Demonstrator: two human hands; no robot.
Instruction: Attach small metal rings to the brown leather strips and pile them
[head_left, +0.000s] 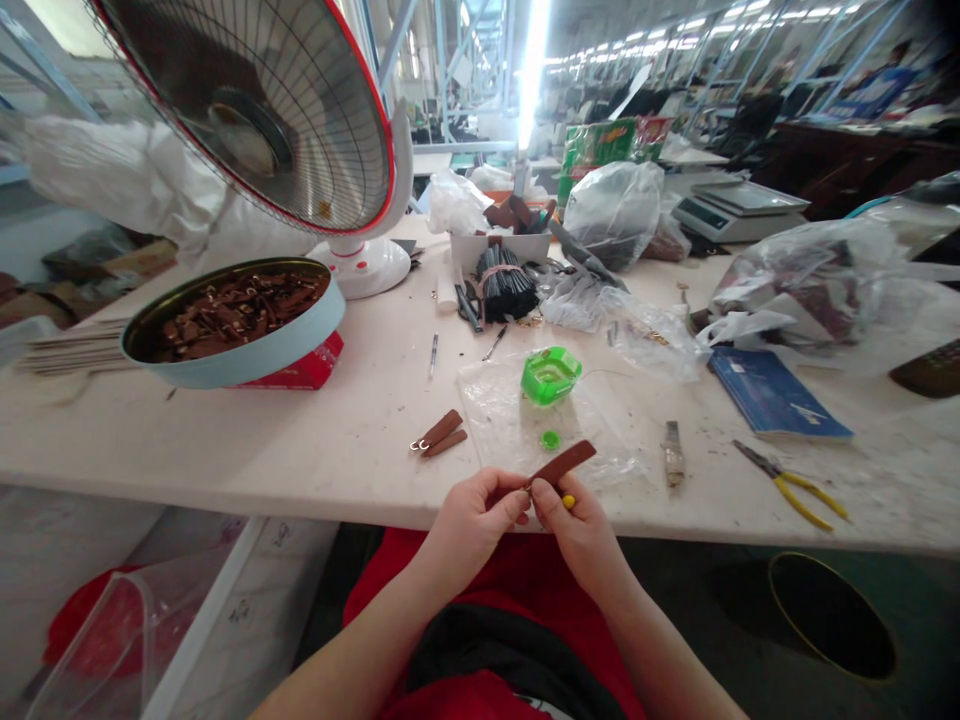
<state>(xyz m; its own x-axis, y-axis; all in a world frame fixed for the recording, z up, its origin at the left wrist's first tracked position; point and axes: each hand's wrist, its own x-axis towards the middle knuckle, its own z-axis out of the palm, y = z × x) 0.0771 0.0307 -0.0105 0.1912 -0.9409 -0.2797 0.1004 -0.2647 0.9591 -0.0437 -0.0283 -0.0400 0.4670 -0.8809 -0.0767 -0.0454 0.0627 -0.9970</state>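
A brown leather-like strap point(566, 463) is pinched between the fingers of both my hands, just above the table's front edge. My left hand point(480, 508) closes its thumb and fingertips on the strap's left end, where a small metal bit partly shows. Holding the strap near the same end, my right hand point(577, 520) also has a yellow knob point(568, 501) sticking out among its fingers; what the knob belongs to is hidden. Two finished-looking brown straps point(442, 434) with metal rings lie left of my hands. Beyond them stand a green tub point(551, 376) and a small green cap point(550, 440).
A round tin point(247, 365) full of brown straps stands at left before a red-rimmed fan heater point(367, 265). To the right lie a taped blade point(673, 455), yellow-handled pliers point(795, 490) and a blue booklet point(780, 395). Bundled black strips point(507, 285) sit further back.
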